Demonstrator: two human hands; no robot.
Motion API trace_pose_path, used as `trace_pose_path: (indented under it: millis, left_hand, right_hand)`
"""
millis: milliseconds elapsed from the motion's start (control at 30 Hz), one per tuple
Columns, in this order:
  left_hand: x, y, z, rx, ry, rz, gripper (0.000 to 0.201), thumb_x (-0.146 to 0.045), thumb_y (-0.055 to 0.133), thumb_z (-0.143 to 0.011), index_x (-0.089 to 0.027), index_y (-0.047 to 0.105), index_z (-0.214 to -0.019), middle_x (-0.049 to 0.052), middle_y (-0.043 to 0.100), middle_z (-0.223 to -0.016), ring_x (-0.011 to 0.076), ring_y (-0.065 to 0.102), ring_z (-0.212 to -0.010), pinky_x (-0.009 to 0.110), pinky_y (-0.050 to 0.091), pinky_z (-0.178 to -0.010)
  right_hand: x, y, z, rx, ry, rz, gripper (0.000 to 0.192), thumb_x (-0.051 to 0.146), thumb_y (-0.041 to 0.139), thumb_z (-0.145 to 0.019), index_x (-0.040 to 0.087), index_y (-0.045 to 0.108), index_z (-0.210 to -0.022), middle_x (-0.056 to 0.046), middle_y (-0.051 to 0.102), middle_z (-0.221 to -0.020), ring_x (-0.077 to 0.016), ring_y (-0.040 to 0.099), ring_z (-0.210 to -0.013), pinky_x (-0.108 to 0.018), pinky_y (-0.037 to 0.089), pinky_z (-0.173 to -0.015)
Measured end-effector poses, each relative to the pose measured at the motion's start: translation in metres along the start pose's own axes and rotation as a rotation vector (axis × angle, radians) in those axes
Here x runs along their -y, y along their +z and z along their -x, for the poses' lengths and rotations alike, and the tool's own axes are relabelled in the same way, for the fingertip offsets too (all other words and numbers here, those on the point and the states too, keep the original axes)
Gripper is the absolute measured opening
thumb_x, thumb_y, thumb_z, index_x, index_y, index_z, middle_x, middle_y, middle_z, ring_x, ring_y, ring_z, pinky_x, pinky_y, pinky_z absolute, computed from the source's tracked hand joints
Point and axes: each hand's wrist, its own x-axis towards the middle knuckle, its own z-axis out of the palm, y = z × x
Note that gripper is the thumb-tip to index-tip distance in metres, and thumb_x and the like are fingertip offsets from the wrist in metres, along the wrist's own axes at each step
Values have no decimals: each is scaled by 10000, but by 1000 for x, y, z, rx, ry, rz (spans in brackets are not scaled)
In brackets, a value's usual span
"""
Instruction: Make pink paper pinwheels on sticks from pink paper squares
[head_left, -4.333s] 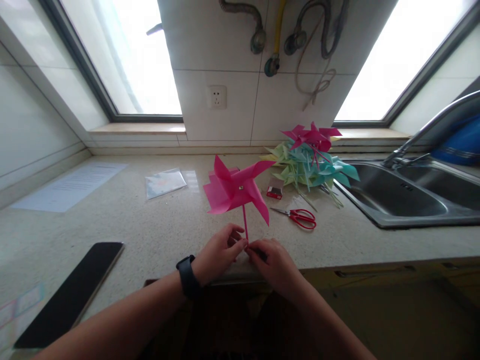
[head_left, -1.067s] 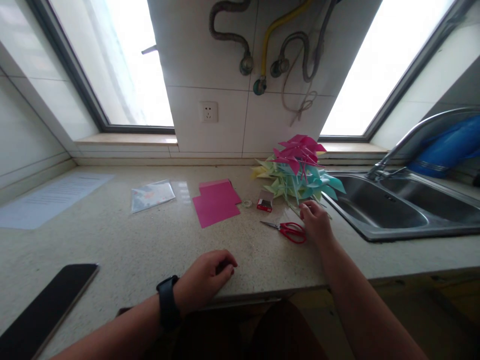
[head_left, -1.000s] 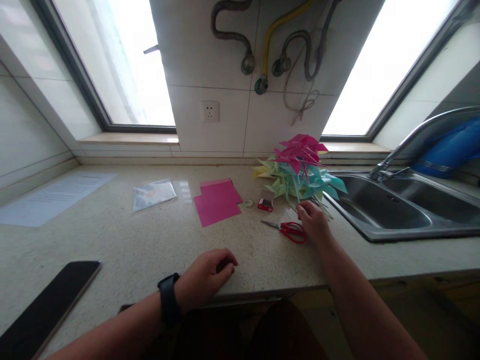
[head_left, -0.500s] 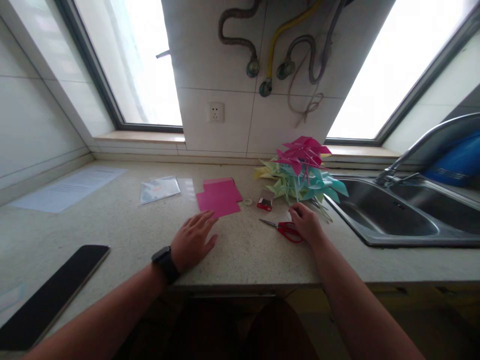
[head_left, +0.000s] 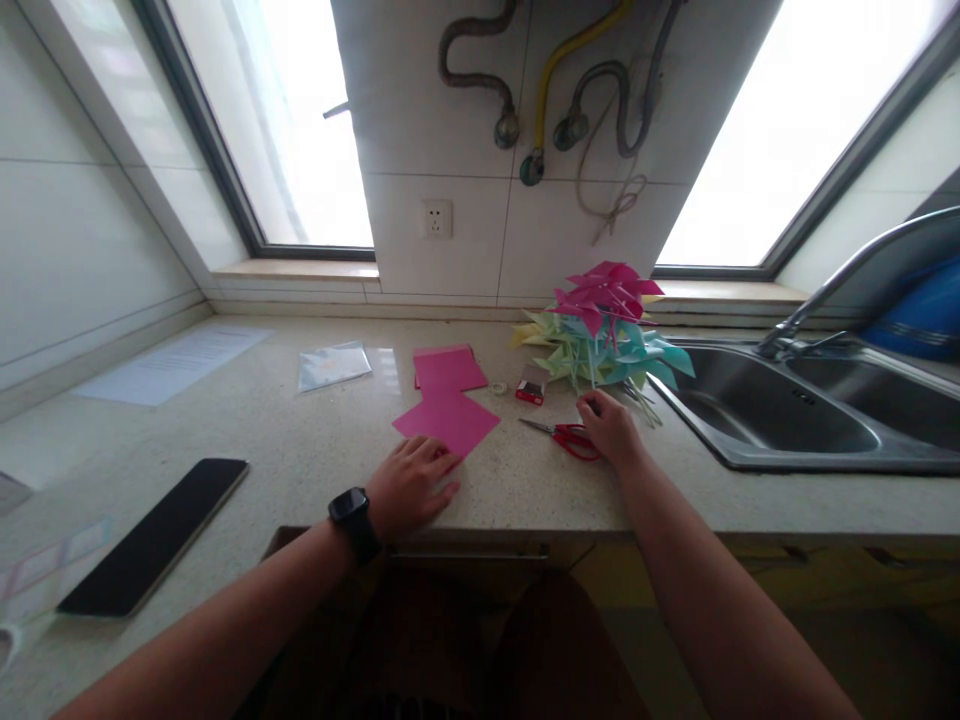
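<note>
My left hand (head_left: pixel 416 487), with a dark watch (head_left: pixel 349 505) on its wrist, lies with fingertips on the near corner of a square pink paper sheet (head_left: pixel 448 422). Its fingers are stretched out and its thumb is apart. Behind that sheet lie more pink sheets (head_left: pixel 450 368), partly overlapped by it. My right hand (head_left: pixel 609 428) rests closed on the counter beside red-handled scissors (head_left: pixel 571 440); what its fingers hold, if anything, is hidden. Just beyond it is a pile of paper pinwheels (head_left: pixel 607 310) in pink, blue, green and yellow, with their sticks toward me.
A small red box (head_left: pixel 531 386) and a roll of clear tape (head_left: pixel 497 388) lie between the sheets and pinwheels. On the left are a plastic packet (head_left: pixel 334 367), a printed sheet (head_left: pixel 176 365) and a dark tablet-like device (head_left: pixel 157 537). The steel sink (head_left: pixel 757 462) is at right.
My left hand has drawn one pink sheet toward me and turned it so a corner points at me. My right hand stays closed beside the scissors. The view has shifted slightly.
</note>
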Motion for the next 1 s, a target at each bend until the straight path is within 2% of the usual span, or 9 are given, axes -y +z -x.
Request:
trace_pose_path:
  millis: [200, 300, 367, 500, 600, 700, 800, 867, 1000]
  left_hand:
    - [-26, -2, 21, 69, 74, 16, 566, -444, 549, -960, -182, 485, -1457, 149, 573, -1384, 299, 538, -1240, 455, 434, -1076]
    - [-24, -5, 31, 73, 65, 8, 659, -456, 540, -968, -178, 363, -1538, 154, 427, -1564, 308, 406, -1418, 469, 341, -1168]
    - [-19, -5, 36, 76, 40, -2, 680, -457, 549, -960, -182, 346, -1548, 165, 372, -1605, 333, 346, -1467, 511, 308, -1183]
    - [-9, 0, 45, 97, 7, -12, 684, -393, 621, -908, -191, 398, -1522, 172, 443, -1560, 355, 413, -1423, 544, 333, -1165]
    - [-8, 3, 48, 95, 13, -11, 661, -348, 633, -899, -195, 421, -1506, 168, 481, -1518, 354, 454, -1375, 538, 350, -1159]
    - [-7, 2, 47, 93, 45, 6, 632, -327, 631, -900, -189, 444, -1488, 171, 500, -1474, 354, 464, -1353, 526, 365, -1155]
    - [-5, 0, 46, 105, 99, 36, 571, -313, 631, -901, -218, 491, -1447, 148, 518, -1431, 331, 488, -1327, 489, 401, -1139]
    - [-3, -2, 45, 110, 126, 55, 515, -312, 619, -913, -234, 521, -1412, 132, 533, -1402, 315, 510, -1301, 473, 419, -1125]
    - [-3, -2, 44, 96, 122, 75, 502, -317, 622, -912, -221, 524, -1395, 147, 521, -1415, 328, 508, -1302, 497, 418, -1120]
  right_hand:
    - [2, -2, -1, -9, -8, 23, 321, 353, 616, -980, 179, 614, -1250, -94, 633, -1262, -235, 656, -1051, -439, 573, -886]
    - [6, -3, 2, -26, -12, 29, 314, 353, 614, -981, 179, 617, -1243, -93, 637, -1255, -231, 658, -1043, -434, 574, -881]
    - [11, -6, 4, -48, -18, 27, 303, 356, 611, -984, 178, 623, -1228, -90, 644, -1235, -220, 663, -1020, -421, 578, -865]
    - [27, -15, 8, -118, -47, -2, 203, 348, 610, -972, 157, 664, -1013, -38, 686, -925, -169, 653, -783, -356, 559, -752]
    - [47, -23, 19, -184, -88, -48, 155, 301, 576, -943, 188, 646, -864, -28, 643, -714, -188, 607, -654, -345, 502, -670]
    - [79, -25, 53, -195, -154, -103, 130, 300, 534, -943, 218, 619, -888, -43, 654, -723, -200, 614, -643, -334, 482, -624]
    - [116, -15, 106, -142, -259, -142, 82, 274, 545, -925, 241, 608, -967, -45, 674, -794, -196, 608, -641, -338, 491, -614]
    - [138, -4, 141, -82, -349, -155, 66, 226, 572, -887, 258, 605, -935, -35, 672, -793, -216, 631, -712, -366, 511, -677]
    - [161, 12, 186, 11, -461, -114, 259, 153, 633, -836, 290, 636, -1056, -42, 738, -1002, -268, 667, -922, -461, 483, -846]
